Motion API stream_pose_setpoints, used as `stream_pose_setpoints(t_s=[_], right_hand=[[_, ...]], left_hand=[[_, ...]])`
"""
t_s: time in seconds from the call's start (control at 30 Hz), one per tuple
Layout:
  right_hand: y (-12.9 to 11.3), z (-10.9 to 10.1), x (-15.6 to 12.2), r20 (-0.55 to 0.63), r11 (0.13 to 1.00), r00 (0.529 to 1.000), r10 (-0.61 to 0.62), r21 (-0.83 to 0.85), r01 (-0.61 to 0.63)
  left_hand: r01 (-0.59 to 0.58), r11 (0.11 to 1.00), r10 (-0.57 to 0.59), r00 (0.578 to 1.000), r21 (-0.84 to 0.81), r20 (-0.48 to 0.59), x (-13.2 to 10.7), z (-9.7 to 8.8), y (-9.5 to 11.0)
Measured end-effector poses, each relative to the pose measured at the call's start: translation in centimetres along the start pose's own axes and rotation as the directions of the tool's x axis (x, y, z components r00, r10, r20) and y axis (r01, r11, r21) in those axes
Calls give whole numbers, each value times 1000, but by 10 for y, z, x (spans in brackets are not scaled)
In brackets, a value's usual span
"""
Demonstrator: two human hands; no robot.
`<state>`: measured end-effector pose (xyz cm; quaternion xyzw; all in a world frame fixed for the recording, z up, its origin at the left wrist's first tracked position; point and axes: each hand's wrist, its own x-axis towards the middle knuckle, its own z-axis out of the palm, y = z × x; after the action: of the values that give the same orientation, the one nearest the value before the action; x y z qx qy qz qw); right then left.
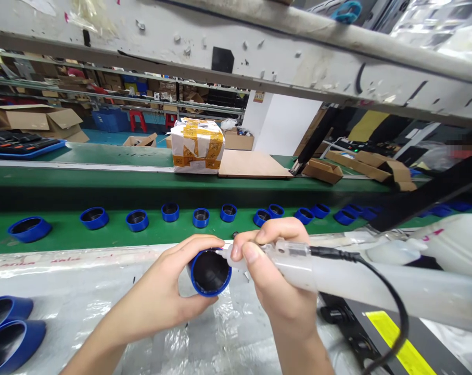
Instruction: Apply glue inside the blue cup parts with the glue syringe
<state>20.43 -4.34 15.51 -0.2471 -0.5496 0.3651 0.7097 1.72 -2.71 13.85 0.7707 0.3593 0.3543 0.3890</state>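
My left hand point(163, 294) is wrapped round a blue ring-shaped cap with a black inside point(209, 272), its opening turned toward me. My right hand point(272, 276) pinches a translucent white dispenser syringe point(337, 278), whose tip touches the cap's upper right rim. A black cable point(392, 302) runs from the syringe's head down to the right. Both hands hover over a plastic-covered work surface point(83, 291).
A row of several blue caps point(200, 216) lies on the green conveyor belt point(114, 234) beyond my hands. More blue caps point(9, 333) sit at the lower left. A taped white box point(197, 144), cardboard boxes point(323, 170) and a flat board stand on the far belt. A white beam crosses overhead.
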Motion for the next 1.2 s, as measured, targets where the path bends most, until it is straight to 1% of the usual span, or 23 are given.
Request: stream_pose_setpoints(t_s=[0.1,0.17,0.23,0.37,0.47,0.73,0.83,1.0,1.2], right_hand=[[-1,-1,2,-5,1000,1000,-17,22,17],[-2,-3,2,-2,1000,1000,-27,-2,27],[-2,-5,2,23,997,999,-43,-66,44],[-4,-7,-1,69,969,993,-95,-222,108],[-5,-8,-2,94,951,990,-109,-280,132],[-5,-7,-4,123,951,991,-57,-296,92],[-4,-6,-5,122,956,992,-41,-283,74],[-5,-3,-7,155,968,988,-7,-246,45],[-6,3,-10,162,952,987,9,-303,41]], left_hand=[[14,1000,-14,1000,9,-12,0,-2,-1],[20,1000,-20,1000,19,-11,0,-2,-1],[23,999,-22,1000,33,-21,-1,-3,-2],[36,997,-30,996,63,-88,-2,-5,-4],[61,995,-51,990,73,-129,-3,-7,-4],[45,995,-27,979,84,-201,-5,-9,-10],[50,995,-30,977,87,-210,-6,-9,-12],[48,995,-28,973,84,-229,-7,-11,-10],[46,994,-24,976,96,-216,-4,-13,-4]])
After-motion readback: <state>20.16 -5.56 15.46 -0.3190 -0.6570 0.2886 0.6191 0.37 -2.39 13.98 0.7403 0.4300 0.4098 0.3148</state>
